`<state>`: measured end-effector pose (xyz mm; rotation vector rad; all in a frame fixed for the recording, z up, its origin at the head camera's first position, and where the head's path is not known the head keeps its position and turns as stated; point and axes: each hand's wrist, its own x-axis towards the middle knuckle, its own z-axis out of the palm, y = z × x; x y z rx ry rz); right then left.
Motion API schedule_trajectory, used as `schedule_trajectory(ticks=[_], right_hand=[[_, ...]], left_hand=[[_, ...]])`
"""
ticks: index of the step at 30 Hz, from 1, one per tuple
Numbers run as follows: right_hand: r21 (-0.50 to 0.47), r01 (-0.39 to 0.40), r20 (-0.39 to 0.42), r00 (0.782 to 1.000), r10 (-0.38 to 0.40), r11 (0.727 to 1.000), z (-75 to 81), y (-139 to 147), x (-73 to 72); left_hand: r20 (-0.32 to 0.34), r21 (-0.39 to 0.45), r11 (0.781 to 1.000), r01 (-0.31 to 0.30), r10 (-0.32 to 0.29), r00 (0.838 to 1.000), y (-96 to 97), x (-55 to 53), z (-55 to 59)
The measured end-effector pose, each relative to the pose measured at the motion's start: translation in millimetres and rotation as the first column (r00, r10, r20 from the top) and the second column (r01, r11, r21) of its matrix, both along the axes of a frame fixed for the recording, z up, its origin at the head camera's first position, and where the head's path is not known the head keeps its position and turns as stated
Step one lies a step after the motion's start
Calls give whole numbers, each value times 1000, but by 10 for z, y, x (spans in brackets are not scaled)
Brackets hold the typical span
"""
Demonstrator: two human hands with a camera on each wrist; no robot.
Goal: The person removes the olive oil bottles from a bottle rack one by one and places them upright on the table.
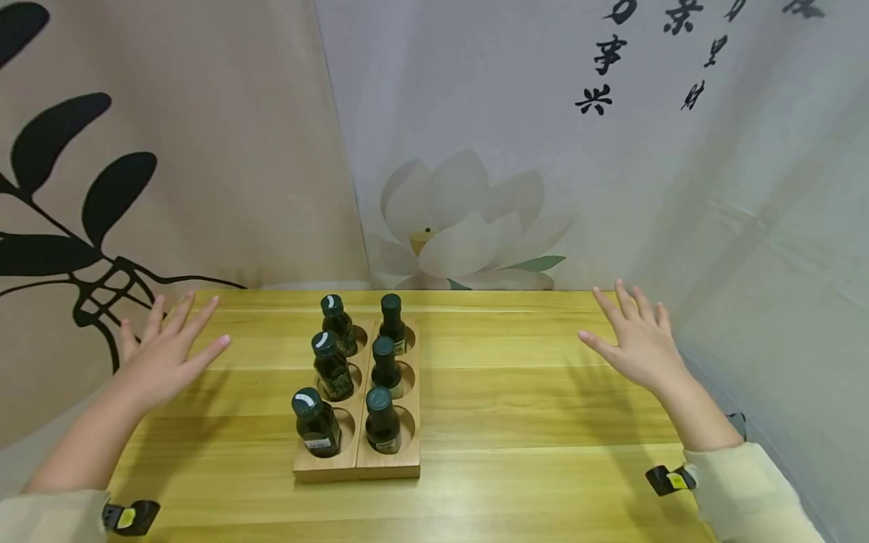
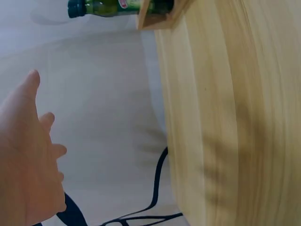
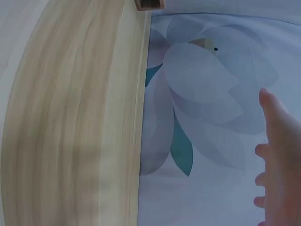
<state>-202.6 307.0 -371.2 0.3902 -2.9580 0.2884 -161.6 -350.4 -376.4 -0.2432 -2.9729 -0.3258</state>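
Note:
My left hand [image 1: 163,358] is held over the left side of the table, fingers spread and nothing in it. On the far right my right hand [image 1: 641,343] is likewise spread and holds nothing. Between them stands a wooden rack [image 1: 356,471] made of two strips side by side, each with round wells. Several small dark bottles with dark green caps stand in it in two columns. The front left bottle [image 1: 319,434] and front right bottle [image 1: 383,430] are nearest me. In the left wrist view, a green bottle [image 2: 108,6] shows at the top, apart from the left hand.
The wooden table [image 1: 529,422] has light plank stripes. A cloth backdrop [image 1: 475,113] with a lotus, leaves and written characters hangs along its far edge. Dark wrist straps sit on the left sleeve [image 1: 54,520] and the right sleeve [image 1: 747,490].

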Motion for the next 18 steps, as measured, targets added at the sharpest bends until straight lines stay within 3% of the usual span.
schedule_trajectory(ticks=[3,7,11,18], right_hand=[[-12,-12,-28,1000,12,1000,-8,-48,37],[-34,-40,-80,996,37,999,-15,-142,92],[-74,-77,-131,989,67,994,-24,-255,161],[-165,-131,-187,977,99,978,-28,-471,287]], left_hand=[[-15,42,999,29,-29,999,29,42,-6],[-49,163,982,95,-88,995,87,112,-49],[-92,291,943,163,-142,986,184,182,-130],[-140,454,865,215,-169,976,387,346,-283]])
